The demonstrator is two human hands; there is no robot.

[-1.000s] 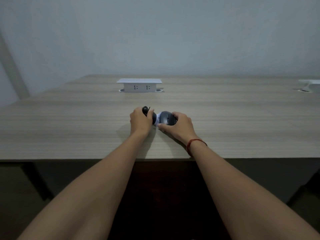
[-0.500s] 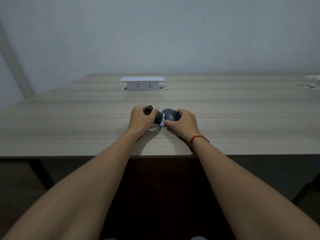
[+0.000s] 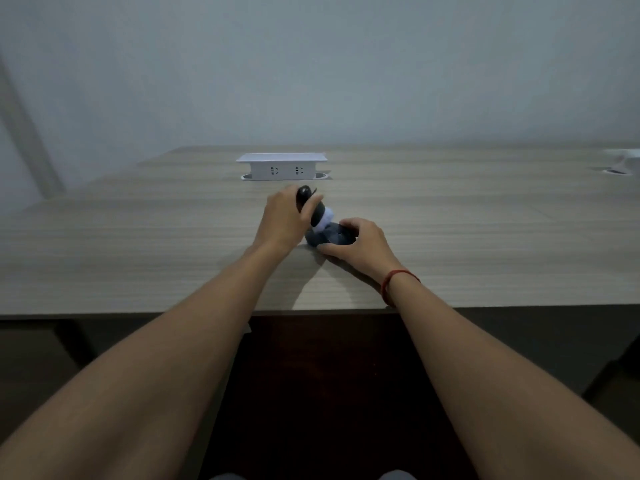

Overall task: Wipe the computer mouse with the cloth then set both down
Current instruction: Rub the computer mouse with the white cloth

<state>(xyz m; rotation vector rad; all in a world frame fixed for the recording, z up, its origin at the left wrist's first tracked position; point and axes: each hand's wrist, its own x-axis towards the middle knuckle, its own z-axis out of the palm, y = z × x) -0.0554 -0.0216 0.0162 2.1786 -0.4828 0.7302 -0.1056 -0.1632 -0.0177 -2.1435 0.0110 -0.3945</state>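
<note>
My left hand [image 3: 282, 221] grips a glossy black computer mouse [image 3: 306, 199], tilted with one end up above the wooden table [image 3: 138, 244]. Its lower end touches a dark grey cloth [image 3: 327, 237] with a pale bunched part. The cloth lies on the table under the fingers of my right hand [image 3: 360, 245], which holds it against the mouse. My fingers hide much of both objects.
A white pop-up socket box [image 3: 282, 166] stands on the table behind my hands. Another white fitting [image 3: 623, 161] sits at the far right edge. The table's near edge runs under my forearms, with dark floor below.
My left hand has lifted and tilted the mouse up and farther from me. My right hand stays low on the cloth, slightly to the right.
</note>
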